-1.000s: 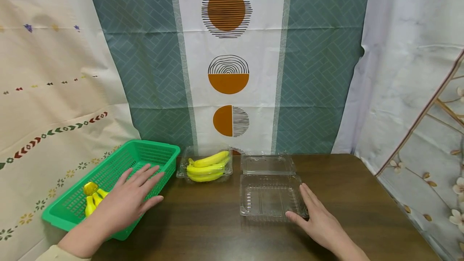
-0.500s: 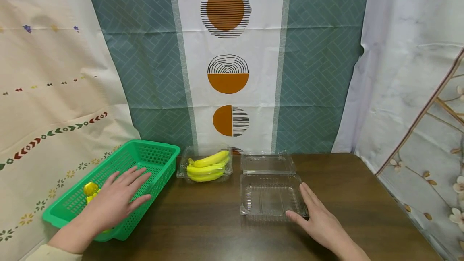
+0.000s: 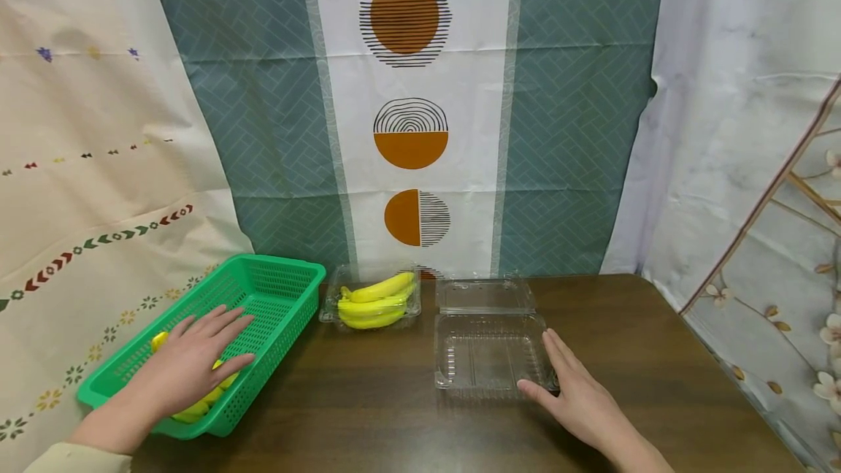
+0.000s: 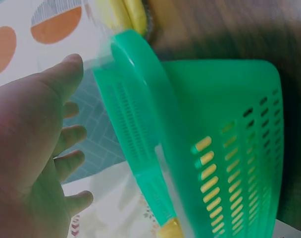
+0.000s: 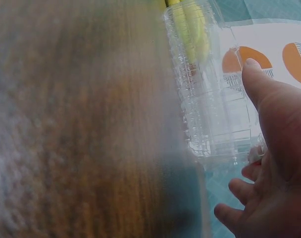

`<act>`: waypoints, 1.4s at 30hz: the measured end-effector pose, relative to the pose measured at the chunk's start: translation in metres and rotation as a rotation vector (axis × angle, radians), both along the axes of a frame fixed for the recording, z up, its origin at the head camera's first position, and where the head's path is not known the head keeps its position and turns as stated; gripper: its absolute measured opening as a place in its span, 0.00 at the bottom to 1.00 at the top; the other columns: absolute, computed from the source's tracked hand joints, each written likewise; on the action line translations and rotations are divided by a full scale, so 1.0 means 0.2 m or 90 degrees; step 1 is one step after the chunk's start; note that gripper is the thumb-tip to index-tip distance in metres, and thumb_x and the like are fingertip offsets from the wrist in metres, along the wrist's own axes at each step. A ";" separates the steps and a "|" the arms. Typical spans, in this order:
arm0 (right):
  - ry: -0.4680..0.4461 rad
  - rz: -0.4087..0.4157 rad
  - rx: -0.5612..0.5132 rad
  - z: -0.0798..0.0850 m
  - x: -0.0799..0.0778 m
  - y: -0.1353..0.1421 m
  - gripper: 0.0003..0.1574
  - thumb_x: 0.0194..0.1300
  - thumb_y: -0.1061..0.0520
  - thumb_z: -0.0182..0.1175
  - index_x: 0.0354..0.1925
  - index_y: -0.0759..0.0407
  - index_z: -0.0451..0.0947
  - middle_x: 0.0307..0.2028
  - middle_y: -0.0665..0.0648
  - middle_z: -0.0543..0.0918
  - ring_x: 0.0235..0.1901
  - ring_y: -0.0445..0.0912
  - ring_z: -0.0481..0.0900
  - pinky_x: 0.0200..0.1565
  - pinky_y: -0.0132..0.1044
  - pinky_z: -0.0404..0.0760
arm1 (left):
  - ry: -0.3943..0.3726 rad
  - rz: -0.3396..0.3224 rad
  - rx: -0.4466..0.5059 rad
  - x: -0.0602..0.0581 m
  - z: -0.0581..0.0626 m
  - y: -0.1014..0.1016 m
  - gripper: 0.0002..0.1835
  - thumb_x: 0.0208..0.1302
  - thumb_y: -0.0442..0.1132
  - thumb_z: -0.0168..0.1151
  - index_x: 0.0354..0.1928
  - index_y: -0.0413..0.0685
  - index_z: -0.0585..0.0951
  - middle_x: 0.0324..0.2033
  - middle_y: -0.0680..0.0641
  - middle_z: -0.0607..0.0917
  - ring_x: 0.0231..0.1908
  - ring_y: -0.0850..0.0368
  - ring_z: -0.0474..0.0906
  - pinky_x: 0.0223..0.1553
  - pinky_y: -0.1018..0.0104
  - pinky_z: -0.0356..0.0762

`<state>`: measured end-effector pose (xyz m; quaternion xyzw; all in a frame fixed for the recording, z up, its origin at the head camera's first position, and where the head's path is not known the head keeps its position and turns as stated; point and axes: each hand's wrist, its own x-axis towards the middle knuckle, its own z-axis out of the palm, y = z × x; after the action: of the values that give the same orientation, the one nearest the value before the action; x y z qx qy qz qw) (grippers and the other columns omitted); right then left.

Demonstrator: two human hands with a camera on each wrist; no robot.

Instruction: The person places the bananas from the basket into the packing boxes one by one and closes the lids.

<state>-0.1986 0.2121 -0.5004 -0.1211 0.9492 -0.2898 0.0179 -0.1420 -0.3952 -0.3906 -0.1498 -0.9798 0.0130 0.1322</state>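
Observation:
My left hand [image 3: 187, 363] hovers over the near part of a green plastic basket [image 3: 276, 312], fingers spread and fairly straight. Below it, partly hidden by the hand, yellow bananas [image 3: 197, 412] lie in the basket; their yellow also shows through the slots in the left wrist view. My right hand [image 3: 578, 394] is at the right side of an open clear plastic clamshell box [image 3: 489, 356], fingers extended along that edge and thumb at its front corner. Whether it touches the box is hard to tell. No bananas show in this box, and its lid [image 3: 485, 295] is folded back.
Left of the open box, a second clear box [image 3: 330, 311] with bananas [image 3: 377, 305] inside stands at the back of the brown table [image 3: 368, 414]. Patterned cloths [image 3: 263, 130] hang behind and at both sides. The basket lies against the left cloth.
My left hand has moved left and slightly down over the basket, uncovering bananas at its near right side. The right hand stays by the open box. The head view has shifted slightly.

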 end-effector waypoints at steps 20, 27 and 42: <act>0.012 -0.001 -0.005 0.00 0.00 0.00 0.73 0.73 0.18 0.60 0.91 0.57 0.42 0.89 0.64 0.45 0.83 0.70 0.53 0.67 0.80 0.67 | -0.081 0.021 0.013 0.00 -0.04 -0.14 0.42 0.69 0.58 0.78 0.75 0.40 0.78 0.70 0.33 0.80 0.70 0.21 0.72 0.63 0.19 0.70; -0.005 -0.005 -0.008 0.00 0.00 0.00 0.74 0.72 0.17 0.59 0.91 0.56 0.41 0.89 0.64 0.44 0.83 0.71 0.53 0.66 0.80 0.67 | -0.112 0.017 0.023 -0.01 -0.05 -0.16 0.42 0.67 0.59 0.79 0.75 0.41 0.79 0.69 0.33 0.81 0.68 0.19 0.73 0.61 0.21 0.72; -0.017 -0.008 -0.009 0.00 0.00 0.00 0.74 0.71 0.16 0.58 0.91 0.54 0.39 0.89 0.63 0.43 0.83 0.71 0.54 0.66 0.80 0.67 | -0.202 -0.020 0.053 -0.03 -0.06 -0.24 0.40 0.61 0.50 0.84 0.71 0.39 0.81 0.66 0.32 0.83 0.65 0.22 0.77 0.57 0.28 0.80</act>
<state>-0.1982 0.2115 -0.4996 -0.1111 0.9476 -0.2983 0.0281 -0.1479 -0.4429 -0.4035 -0.1596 -0.9856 -0.0533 -0.0183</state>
